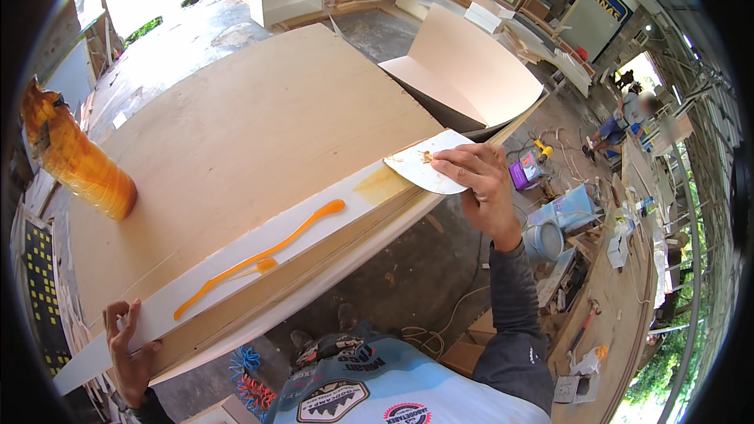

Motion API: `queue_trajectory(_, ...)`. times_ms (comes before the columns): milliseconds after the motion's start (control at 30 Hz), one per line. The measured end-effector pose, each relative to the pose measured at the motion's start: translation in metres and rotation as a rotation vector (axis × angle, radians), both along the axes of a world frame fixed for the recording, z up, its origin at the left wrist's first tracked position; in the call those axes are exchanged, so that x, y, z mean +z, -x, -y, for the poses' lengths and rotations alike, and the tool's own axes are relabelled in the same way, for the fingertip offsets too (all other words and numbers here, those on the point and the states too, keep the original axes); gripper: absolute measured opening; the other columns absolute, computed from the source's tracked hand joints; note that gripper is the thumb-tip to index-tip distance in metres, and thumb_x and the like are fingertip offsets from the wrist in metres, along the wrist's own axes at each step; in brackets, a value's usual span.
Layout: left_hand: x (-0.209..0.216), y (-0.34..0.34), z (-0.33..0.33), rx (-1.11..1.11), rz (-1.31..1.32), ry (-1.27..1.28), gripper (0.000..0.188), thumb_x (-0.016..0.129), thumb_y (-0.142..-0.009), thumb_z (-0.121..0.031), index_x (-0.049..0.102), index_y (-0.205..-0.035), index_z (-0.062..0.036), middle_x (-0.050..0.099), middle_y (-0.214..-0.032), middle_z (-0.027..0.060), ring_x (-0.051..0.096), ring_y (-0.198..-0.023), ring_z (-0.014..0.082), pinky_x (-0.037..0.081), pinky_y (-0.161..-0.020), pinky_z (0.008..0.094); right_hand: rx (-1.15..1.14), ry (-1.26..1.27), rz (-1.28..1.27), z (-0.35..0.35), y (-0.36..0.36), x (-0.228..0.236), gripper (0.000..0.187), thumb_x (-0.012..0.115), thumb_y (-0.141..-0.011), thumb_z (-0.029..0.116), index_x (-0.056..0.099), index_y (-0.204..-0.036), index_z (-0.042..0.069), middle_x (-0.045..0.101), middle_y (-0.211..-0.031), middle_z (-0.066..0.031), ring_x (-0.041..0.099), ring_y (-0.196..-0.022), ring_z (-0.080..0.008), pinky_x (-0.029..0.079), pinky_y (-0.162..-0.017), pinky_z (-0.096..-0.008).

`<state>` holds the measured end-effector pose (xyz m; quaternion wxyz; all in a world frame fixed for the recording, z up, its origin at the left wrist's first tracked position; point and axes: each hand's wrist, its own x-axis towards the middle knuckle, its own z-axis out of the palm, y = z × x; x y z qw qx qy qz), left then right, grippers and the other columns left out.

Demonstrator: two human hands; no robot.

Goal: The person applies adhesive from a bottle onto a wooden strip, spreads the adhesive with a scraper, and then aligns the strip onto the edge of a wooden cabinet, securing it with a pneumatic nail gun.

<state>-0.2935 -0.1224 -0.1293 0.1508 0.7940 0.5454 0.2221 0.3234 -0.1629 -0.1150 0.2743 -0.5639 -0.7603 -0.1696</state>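
Observation:
A long white strip (310,229) lies along the near edge of a large tan wood panel (259,102). A wavy bead of orange glue (267,254) runs along its left part, and a thin yellow smear (378,186) covers part of its right end. My right hand (481,180) holds a flat white spreader (424,163), pressed on the strip beside the smear, with brown residue on its face. At the strip's left end, my left hand (129,349) grips it, fingers on the far side and thumb on the near side.
A glue-stained orange plastic bottle (82,157) stands on the panel at left. A bent laminate sheet (471,71) rests beyond the right corner. To the right are a bucket (543,241), a purple can (528,173) and a tool-strewn bench (613,298). Another person (626,114) works farther back.

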Motion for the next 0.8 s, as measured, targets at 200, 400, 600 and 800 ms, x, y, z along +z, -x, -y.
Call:
queue_trajectory(200,0.000,0.000,0.000,-0.009,-0.007,-0.015,0.083,0.080,-0.063,-0.034,0.063,-0.137,-0.0003,0.050,-0.116,0.0170,0.051,-0.114,0.0352,0.042,-0.104,0.0447,0.023,0.002,-0.013,-0.003,-0.005,-0.004,0.049,0.063,-0.075,-0.006,0.076,-0.117,0.015,0.073,-0.122,0.0024,0.062,-0.113,-0.0200,0.039,-0.099,-0.0393)
queue_trajectory(400,0.002,-0.003,0.001,-0.006,-0.001,0.001,0.084,0.080,-0.064,-0.036,0.062,-0.137,0.0021,0.051,-0.118,0.0182,0.050,-0.115,0.0360,0.041,-0.105,0.0449,0.025,0.027,-0.037,0.001,-0.006,0.000,0.049,0.061,-0.071,-0.008,0.078,-0.112,0.013,0.075,-0.116,0.0008,0.064,-0.110,-0.0204,0.040,-0.097,-0.0381)
queue_trajectory(600,0.003,-0.001,0.001,-0.021,-0.019,-0.019,0.083,0.080,-0.062,-0.030,0.063,-0.136,0.0023,0.051,-0.118,0.0182,0.050,-0.115,0.0364,0.041,-0.107,0.0450,0.046,0.058,-0.029,0.017,-0.011,0.026,0.051,0.059,-0.069,-0.011,0.079,-0.108,0.013,0.076,-0.111,-0.0002,0.065,-0.108,-0.0207,0.040,-0.094,-0.0370)
queue_trajectory(800,-0.001,0.002,-0.002,-0.016,-0.012,-0.008,0.085,0.080,-0.063,-0.037,0.063,-0.137,0.0013,0.051,-0.118,0.0178,0.050,-0.115,0.0360,0.040,-0.106,0.0461,0.059,0.075,-0.033,-0.006,-0.007,0.021,0.049,0.062,-0.073,-0.012,0.079,-0.111,0.014,0.077,-0.111,0.0002,0.066,-0.108,-0.0202,0.039,-0.096,-0.0376)
